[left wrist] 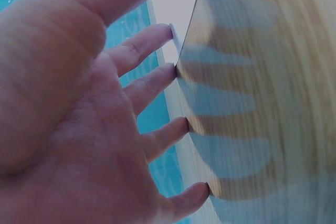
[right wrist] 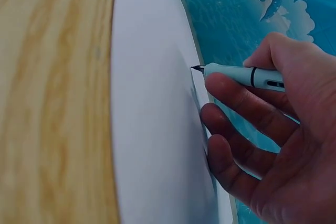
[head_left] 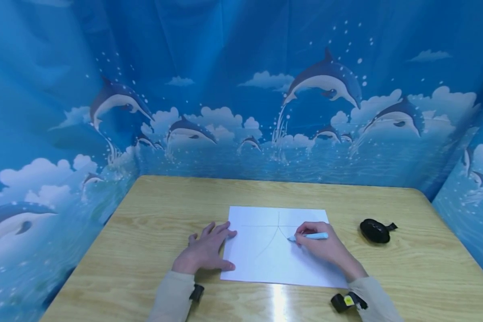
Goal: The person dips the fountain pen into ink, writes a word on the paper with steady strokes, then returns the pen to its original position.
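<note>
A white sheet of paper lies on the wooden table, with thin lines drawn on it: a cross and two curves spreading down from its middle. My right hand pinches a light blue fountain pen, its nib at the lower end of the right curve. In the right wrist view the dark nib meets the paper, and the pen's pale barrel runs between thumb and fingers. My left hand rests with spread fingers at the sheet's left edge, thumb and a fingertip on the paper.
To the right of the paper, a small black object with a short tab lies on the table. A blue curtain printed with dolphins hangs behind the table and at both sides. Each wrist wears a black camera.
</note>
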The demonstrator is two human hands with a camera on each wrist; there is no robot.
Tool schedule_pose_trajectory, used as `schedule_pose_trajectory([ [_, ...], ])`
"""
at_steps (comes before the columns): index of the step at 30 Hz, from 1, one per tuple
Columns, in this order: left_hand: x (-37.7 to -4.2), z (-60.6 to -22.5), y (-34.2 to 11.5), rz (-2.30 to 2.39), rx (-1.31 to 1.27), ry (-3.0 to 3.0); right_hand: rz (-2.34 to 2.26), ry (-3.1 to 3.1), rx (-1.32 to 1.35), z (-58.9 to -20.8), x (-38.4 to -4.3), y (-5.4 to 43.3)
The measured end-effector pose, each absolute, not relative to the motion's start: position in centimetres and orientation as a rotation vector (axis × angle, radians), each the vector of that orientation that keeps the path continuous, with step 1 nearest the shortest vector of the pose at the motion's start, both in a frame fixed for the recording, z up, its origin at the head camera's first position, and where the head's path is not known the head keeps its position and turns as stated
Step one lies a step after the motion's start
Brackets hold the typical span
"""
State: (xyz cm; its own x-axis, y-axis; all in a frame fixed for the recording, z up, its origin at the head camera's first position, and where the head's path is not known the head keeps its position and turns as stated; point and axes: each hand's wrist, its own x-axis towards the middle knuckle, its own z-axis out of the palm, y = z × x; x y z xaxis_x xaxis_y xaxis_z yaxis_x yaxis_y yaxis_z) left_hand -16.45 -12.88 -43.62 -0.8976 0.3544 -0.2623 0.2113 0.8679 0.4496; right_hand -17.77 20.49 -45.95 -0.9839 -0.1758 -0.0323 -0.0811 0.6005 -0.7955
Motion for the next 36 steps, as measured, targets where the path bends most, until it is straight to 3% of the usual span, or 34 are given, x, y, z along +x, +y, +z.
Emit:
schedule_pose_trajectory([
  [36,-16.4,-43.5,-12.8,0.588,0.405,2.698,-1.234,2.670,-0.217,-45.1,-16.0,22.8],
])
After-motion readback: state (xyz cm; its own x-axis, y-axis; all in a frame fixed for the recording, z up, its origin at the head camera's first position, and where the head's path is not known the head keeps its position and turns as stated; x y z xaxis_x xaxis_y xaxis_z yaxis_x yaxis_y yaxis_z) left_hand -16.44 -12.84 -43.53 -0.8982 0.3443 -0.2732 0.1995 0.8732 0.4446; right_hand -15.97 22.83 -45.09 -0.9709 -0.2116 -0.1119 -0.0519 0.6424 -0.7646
